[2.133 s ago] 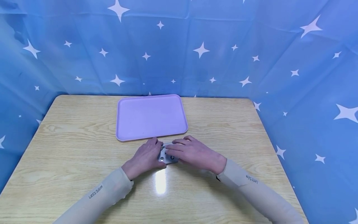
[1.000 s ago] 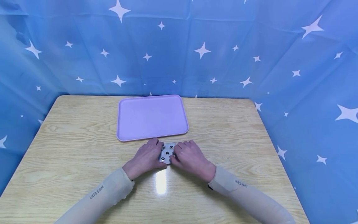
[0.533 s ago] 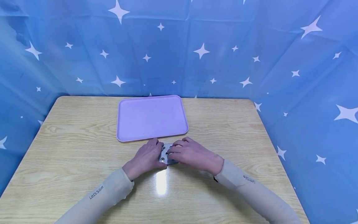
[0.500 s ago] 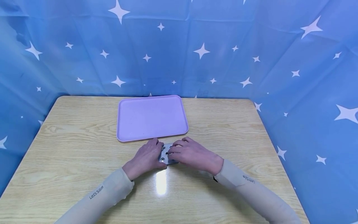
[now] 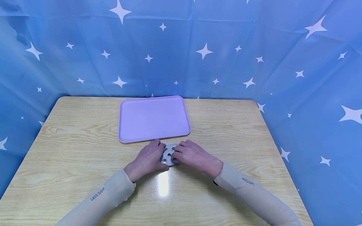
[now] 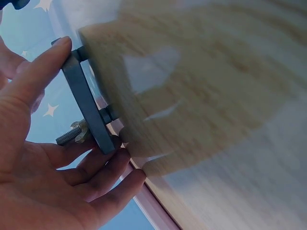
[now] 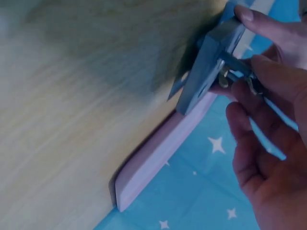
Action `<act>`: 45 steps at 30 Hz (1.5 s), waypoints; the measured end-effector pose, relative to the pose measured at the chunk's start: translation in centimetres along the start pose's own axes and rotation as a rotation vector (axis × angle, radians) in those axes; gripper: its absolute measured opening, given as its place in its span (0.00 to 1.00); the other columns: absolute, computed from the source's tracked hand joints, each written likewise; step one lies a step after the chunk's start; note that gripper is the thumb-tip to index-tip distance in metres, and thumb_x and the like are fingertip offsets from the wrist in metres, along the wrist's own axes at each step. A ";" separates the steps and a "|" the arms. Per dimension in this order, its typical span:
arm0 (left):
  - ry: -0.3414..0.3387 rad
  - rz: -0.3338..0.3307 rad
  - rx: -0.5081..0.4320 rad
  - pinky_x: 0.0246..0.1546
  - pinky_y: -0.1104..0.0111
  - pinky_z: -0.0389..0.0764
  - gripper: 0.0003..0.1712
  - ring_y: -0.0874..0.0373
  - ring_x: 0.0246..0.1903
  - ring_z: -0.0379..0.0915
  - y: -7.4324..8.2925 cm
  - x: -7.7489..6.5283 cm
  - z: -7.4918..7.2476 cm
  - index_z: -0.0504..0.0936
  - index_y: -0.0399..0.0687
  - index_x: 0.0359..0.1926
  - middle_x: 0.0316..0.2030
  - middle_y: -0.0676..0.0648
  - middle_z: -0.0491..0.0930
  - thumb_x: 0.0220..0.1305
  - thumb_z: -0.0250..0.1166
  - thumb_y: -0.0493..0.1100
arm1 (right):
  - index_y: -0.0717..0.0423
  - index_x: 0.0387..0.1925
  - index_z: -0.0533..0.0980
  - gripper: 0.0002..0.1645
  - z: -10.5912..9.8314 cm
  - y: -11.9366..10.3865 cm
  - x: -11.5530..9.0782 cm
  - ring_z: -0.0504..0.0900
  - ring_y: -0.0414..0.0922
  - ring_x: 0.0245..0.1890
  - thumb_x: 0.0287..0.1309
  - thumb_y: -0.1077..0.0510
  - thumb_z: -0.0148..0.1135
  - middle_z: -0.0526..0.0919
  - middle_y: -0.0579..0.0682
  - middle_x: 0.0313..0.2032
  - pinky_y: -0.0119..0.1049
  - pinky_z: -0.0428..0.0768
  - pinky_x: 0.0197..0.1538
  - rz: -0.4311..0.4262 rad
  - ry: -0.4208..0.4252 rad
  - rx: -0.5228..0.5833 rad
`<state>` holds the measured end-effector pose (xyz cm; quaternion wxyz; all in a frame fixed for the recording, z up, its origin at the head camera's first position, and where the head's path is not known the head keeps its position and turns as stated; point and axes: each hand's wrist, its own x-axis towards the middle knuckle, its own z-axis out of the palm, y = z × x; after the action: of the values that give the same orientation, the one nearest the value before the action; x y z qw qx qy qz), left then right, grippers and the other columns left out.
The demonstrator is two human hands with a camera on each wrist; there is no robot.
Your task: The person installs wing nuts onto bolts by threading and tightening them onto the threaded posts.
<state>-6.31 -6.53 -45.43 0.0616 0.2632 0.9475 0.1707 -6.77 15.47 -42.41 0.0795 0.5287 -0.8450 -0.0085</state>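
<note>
A grey metal plate (image 5: 166,156) with several holes lies in front of the purple tray in the head view. My left hand (image 5: 146,158) grips its left side, thumb at the near edge and fingers at the far edge. In the left wrist view, dark stubs show beneath the plate (image 6: 86,103), and a threaded bolt (image 6: 65,137) with a wing nut (image 6: 83,129) sticks out of its upper face. Over the plate's right side, my right hand (image 5: 195,158) pinches what looks like a wing nut (image 7: 253,85) at the end of another bolt (image 7: 233,62), partly covered by the fingers.
The purple tray (image 5: 154,119) lies on the wooden table (image 5: 85,150) just beyond both hands. A blue curtain (image 5: 181,62) with white stars hangs behind the table and along its sides. Light glares off the tabletop (image 5: 162,183) nearer the person.
My right hand's fingers, stretched over the plate half a second ago, have drawn back and curled toward its right side, after similar back-and-forth turns earlier. The left hand and plate stay in place.
</note>
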 end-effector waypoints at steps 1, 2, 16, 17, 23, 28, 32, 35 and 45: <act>0.001 0.001 0.000 0.32 0.62 0.75 0.45 0.54 0.36 0.67 0.0 0.0 0.0 0.79 0.33 0.54 0.40 0.43 0.72 0.41 0.86 0.58 | 0.47 0.43 0.84 0.08 0.1 -0.1 0.0 0.80 0.42 0.38 0.62 0.55 0.73 0.85 0.42 0.39 0.36 0.77 0.43 0.010 0.007 0.001; 0.002 0.002 0.000 0.33 0.62 0.75 0.45 0.54 0.36 0.67 0.0 0.0 0.0 0.79 0.33 0.54 0.40 0.43 0.72 0.42 0.86 0.57 | 0.48 0.42 0.84 0.08 0.3 -0.3 0.1 0.79 0.41 0.37 0.63 0.54 0.72 0.85 0.42 0.37 0.36 0.77 0.42 0.025 0.015 0.008; 0.020 0.008 -0.014 0.30 0.63 0.74 0.45 0.55 0.33 0.66 0.1 -0.1 0.1 0.80 0.33 0.53 0.37 0.45 0.71 0.40 0.87 0.56 | 0.53 0.31 0.81 0.06 1.1 -2.1 0.2 0.74 0.38 0.22 0.62 0.57 0.72 0.81 0.43 0.24 0.36 0.77 0.31 0.268 0.145 0.169; 0.020 0.009 -0.013 0.30 0.63 0.74 0.45 0.55 0.33 0.66 0.1 -0.1 0.1 0.80 0.33 0.53 0.37 0.45 0.71 0.40 0.87 0.56 | 0.53 0.33 0.82 0.08 1.1 -2.1 0.1 0.74 0.38 0.22 0.63 0.55 0.72 0.82 0.43 0.24 0.36 0.77 0.30 0.280 0.139 0.169; 0.027 0.020 -0.016 0.28 0.62 0.74 0.44 0.54 0.33 0.66 0.0 -0.1 0.1 0.79 0.33 0.52 0.37 0.44 0.71 0.40 0.86 0.56 | 0.53 0.53 0.82 0.31 -0.3 -1.1 -0.5 0.82 0.43 0.39 0.61 0.36 0.71 0.86 0.45 0.41 0.41 0.80 0.43 0.235 0.038 0.139; 0.022 0.022 -0.015 0.30 0.61 0.75 0.42 0.53 0.34 0.67 -0.2 0.0 0.2 0.80 0.35 0.50 0.37 0.45 0.71 0.40 0.86 0.56 | 0.42 0.64 0.78 0.28 -1.7 0.6 -1.1 0.74 0.46 0.65 0.63 0.52 0.73 0.79 0.40 0.64 0.48 0.75 0.60 0.013 -0.071 0.099; 0.020 0.018 -0.013 0.31 0.61 0.76 0.43 0.53 0.34 0.68 -0.2 0.0 0.2 0.80 0.35 0.51 0.37 0.45 0.72 0.40 0.86 0.56 | 0.38 0.62 0.79 0.22 -1.9 1.1 -1.1 0.73 0.44 0.67 0.70 0.59 0.63 0.78 0.36 0.64 0.47 0.73 0.60 -0.086 -0.082 0.015; 0.017 0.021 -0.008 0.32 0.61 0.76 0.43 0.53 0.34 0.68 -0.2 0.0 0.2 0.80 0.34 0.52 0.38 0.44 0.72 0.41 0.86 0.57 | 0.40 0.59 0.81 0.20 -1.6 1.1 -0.9 0.74 0.44 0.64 0.70 0.60 0.62 0.81 0.36 0.61 0.46 0.73 0.60 -0.105 -0.070 -0.017; 0.004 0.001 -0.008 0.32 0.61 0.75 0.44 0.53 0.35 0.68 -0.1 0.0 0.1 0.80 0.34 0.53 0.38 0.44 0.72 0.40 0.86 0.57 | 0.42 0.40 0.85 0.07 -0.5 0.7 -0.3 0.81 0.44 0.50 0.62 0.59 0.70 0.86 0.39 0.43 0.43 0.75 0.53 -0.069 0.008 -0.052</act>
<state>-6.29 -6.59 -45.53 0.0607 0.2631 0.9468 0.1750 -7.23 16.11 -41.92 0.0961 0.5552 -0.8256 -0.0310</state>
